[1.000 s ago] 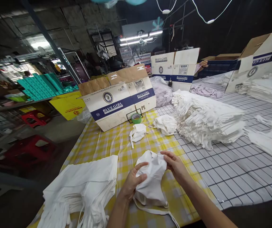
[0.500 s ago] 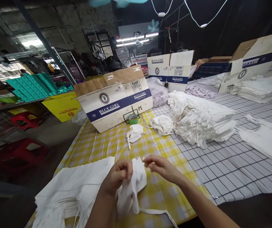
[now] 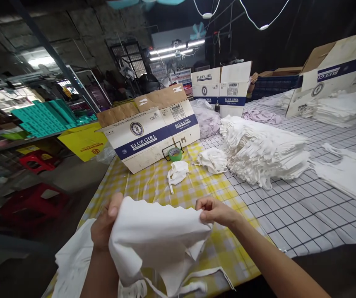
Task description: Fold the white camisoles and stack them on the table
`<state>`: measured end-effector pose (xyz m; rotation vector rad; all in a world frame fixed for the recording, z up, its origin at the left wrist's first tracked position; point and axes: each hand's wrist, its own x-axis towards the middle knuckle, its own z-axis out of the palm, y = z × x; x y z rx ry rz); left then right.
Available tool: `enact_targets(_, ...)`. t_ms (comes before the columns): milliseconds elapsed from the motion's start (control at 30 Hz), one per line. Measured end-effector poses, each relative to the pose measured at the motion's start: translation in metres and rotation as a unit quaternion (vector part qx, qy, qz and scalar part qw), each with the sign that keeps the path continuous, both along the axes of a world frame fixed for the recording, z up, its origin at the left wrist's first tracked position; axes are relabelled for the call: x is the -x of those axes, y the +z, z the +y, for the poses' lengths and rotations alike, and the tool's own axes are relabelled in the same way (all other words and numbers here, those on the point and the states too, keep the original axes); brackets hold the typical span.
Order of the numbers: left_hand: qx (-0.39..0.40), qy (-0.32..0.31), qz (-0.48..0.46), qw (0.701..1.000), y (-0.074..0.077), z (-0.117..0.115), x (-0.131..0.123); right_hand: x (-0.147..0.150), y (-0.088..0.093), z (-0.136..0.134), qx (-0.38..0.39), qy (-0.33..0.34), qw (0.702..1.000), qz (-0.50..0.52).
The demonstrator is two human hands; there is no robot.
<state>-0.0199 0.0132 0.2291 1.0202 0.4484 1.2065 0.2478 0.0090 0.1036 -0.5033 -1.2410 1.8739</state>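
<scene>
Both my hands hold one white cloth garment (image 3: 156, 240) stretched between them above the near edge of the yellow checked tablecloth (image 3: 140, 186). My left hand (image 3: 105, 225) grips its left edge, thumb up. My right hand (image 3: 215, 211) pinches the right corner. Straps dangle from the garment's lower edge. Under it on the left lies a flat pile of white garments (image 3: 72, 260), partly hidden.
A "BLUE GIRL" carton (image 3: 148, 134) lies on its side ahead, a green tape roll (image 3: 174, 154) in front. Two crumpled white pieces (image 3: 178, 171) and a tall white stack (image 3: 261, 149) sit mid-table. More cartons (image 3: 336, 70) and stacks stand at right. Red stools (image 3: 37, 159) stand left.
The bunched garment has been spread wide between my hands and lifted; my left hand moved left, my right hand stayed near the middle.
</scene>
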Motion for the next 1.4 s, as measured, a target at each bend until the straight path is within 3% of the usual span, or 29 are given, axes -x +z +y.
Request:
enact_targets(100, 0.025, 0.047, -0.048, 0.997, -0.006, 0.008, 0.004, -0.015, 0.0, 0.0, -0.03, -0.002, 0.999, -0.023)
enact_targets(200, 0.041, 0.05, -0.045, 0.997, -0.015, 0.018, 0.01, -0.024, 0.008, -0.002, -0.072, -0.085, 0.994, 0.0)
enact_targets(400, 0.038, 0.073, 0.127, 0.988, -0.025, 0.032, 0.02, -0.045, 0.042, -0.004, -0.185, -0.255, 0.949, 0.005)
enact_targets(533, 0.039, 0.1, 0.202, 0.974, -0.024, 0.032, 0.022, -0.058, 0.056, -0.007, -0.155, -0.255, 0.954, 0.022)
enact_targets(633, 0.031, 0.062, 0.209, 0.975, -0.022, 0.026, 0.016, -0.047, 0.06, -0.007, -0.168, -0.249, 0.953, -0.03)
enact_targets(733, 0.038, -0.02, 0.219, 0.975, -0.015, 0.018, 0.003, -0.017, 0.063, -0.004, -0.207, -0.193, 0.955, -0.082)
enact_targets(833, 0.037, -0.105, 0.263, 0.958, -0.004, 0.012, -0.013, 0.019, 0.065, 0.001, -0.227, -0.111, 0.966, -0.062)
enact_targets(1033, 0.014, -0.194, 0.335, 0.922, 0.007, 0.004, -0.022, 0.05, 0.065, 0.009, -0.166, 0.068, 0.984, -0.007)
enact_targets(1133, 0.042, -0.178, 0.319, 0.93, 0.006, 0.002, -0.015, 0.045, 0.057, 0.011, -0.127, 0.104, 0.986, -0.041)
enact_targets(1267, 0.035, -0.112, 0.245, 0.962, 0.007, 0.0, -0.005, 0.032, 0.043, 0.012, -0.11, 0.119, 0.983, -0.08)
enact_targets(1400, 0.028, 0.0, 0.108, 0.994, 0.013, 0.001, 0.015, 0.006, 0.028, 0.009, -0.186, 0.188, 0.933, -0.243)
